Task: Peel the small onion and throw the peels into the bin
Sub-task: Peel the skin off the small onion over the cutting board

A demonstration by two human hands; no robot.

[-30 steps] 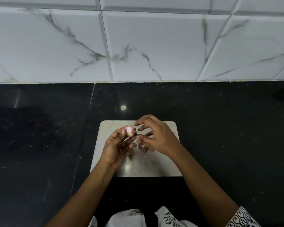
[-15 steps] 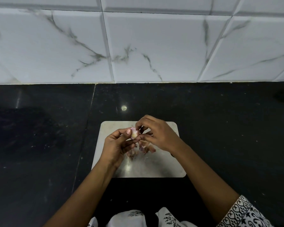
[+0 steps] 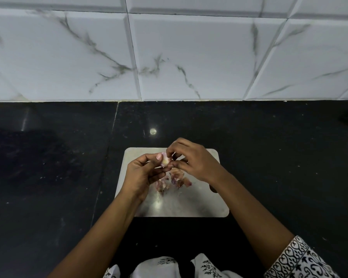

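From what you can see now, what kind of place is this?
Most likely a home kitchen: a dark polished stone counter against a marble-look tiled wall, with a cutting board where both hands peel a small onion.

White wall tiles (image 3: 189,53) with grey marble veining fill the upper third of the frame, raised bevelled faces, thin grout lines between. Below, black glossy stone bench (image 3: 269,157) spans the rest, fine pale specks on it. A vertical seam (image 3: 111,141) runs down left of centre. Small round light reflection (image 3: 153,131) at centre; dull darker patch at left.
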